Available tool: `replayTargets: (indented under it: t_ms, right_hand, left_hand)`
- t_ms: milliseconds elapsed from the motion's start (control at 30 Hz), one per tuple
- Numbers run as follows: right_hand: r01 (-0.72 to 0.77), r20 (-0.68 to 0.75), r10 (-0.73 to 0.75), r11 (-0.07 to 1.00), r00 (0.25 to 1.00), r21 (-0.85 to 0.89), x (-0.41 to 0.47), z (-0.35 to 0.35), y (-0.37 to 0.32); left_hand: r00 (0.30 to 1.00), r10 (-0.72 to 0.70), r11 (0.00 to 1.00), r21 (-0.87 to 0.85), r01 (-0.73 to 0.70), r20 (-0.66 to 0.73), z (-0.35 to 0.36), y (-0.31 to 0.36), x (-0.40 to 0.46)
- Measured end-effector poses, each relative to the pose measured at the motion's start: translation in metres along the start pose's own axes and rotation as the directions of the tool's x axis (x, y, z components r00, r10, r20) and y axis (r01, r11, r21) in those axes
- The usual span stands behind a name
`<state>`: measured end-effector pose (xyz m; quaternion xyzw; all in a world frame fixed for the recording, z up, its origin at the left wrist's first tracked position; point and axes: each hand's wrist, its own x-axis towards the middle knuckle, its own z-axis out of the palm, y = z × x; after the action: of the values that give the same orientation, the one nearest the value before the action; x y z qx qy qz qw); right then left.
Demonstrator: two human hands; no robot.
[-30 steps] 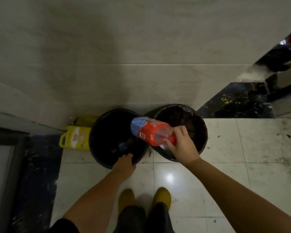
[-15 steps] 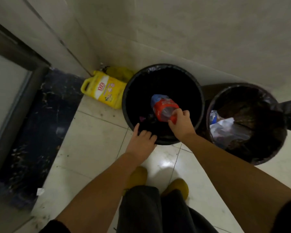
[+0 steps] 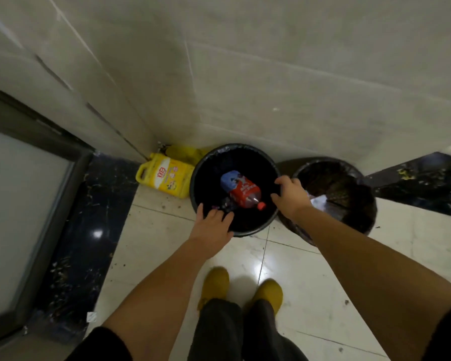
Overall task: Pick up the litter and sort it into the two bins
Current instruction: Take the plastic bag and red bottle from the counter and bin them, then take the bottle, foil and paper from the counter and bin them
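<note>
Red characters mark the yellow jug's (image 3: 164, 177) label and white lettering the bottle's (image 3: 241, 190) red label, both too blurred to read.

Right hand (image 3: 292, 196) let go of bottle (image 3: 241, 190) — bottle now lying loose inside left bin (image 3: 201, 162), fingers spread.

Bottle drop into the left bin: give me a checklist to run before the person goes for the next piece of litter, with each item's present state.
1. Bottle lies inside the left bin: ok.
2. Right hand open, grip off the bottle: ok.
3. Left hand empty, resting on the bin's near rim: ok.
4. Left bin upright: ok.
5. Right bin upright, white paper inside: ok.
6. Bottle sorted into the correct bin: cannot tell, no labels visible.
</note>
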<state>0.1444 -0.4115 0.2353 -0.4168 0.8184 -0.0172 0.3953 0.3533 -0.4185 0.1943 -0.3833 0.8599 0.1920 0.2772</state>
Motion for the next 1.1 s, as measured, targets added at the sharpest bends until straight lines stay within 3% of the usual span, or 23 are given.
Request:
replayTargets:
  t_ms: [133,333,500,633,833,1100]
  right_hand:
    - [-0.022,0.027,0.021,1.0,0.999,0.015,-0.08,-0.067,-0.02]
    - [-0.03,0.072,0.036,0.995,0.997,-0.095,-0.189,-0.134,-0.044]
    - [-0.058,-0.023,0.058,0.998,0.998,-0.001,-0.248,-0.172,-0.047]
    - [-0.177,-0.144,0.199,0.973,0.969,0.148,-0.295,-0.196,-0.016]
    - [-0.396,-0.265,0.504,0.84,0.822,0.371,-0.413,-0.208,0.087]
    - [-0.583,-0.21,0.836,0.513,0.508,0.63,-0.616,-0.145,0.223]
  left_hand:
    - [0.998,0.029,0.999,0.027,-0.027,-0.051,-0.103,0.013,-0.055]
    - [0.986,0.125,0.988,0.099,-0.115,-0.107,-0.239,0.053,-0.126]
    - [0.959,0.263,0.959,0.132,-0.25,-0.1,-0.295,0.101,-0.158]
    - [0.901,0.43,0.889,0.205,-0.41,-0.063,-0.318,0.163,-0.166]
    - [0.738,0.673,0.687,0.338,-0.643,0.038,-0.33,0.297,-0.198]
    - [0.427,0.87,0.305,0.414,-0.858,0.245,-0.264,0.489,-0.318]
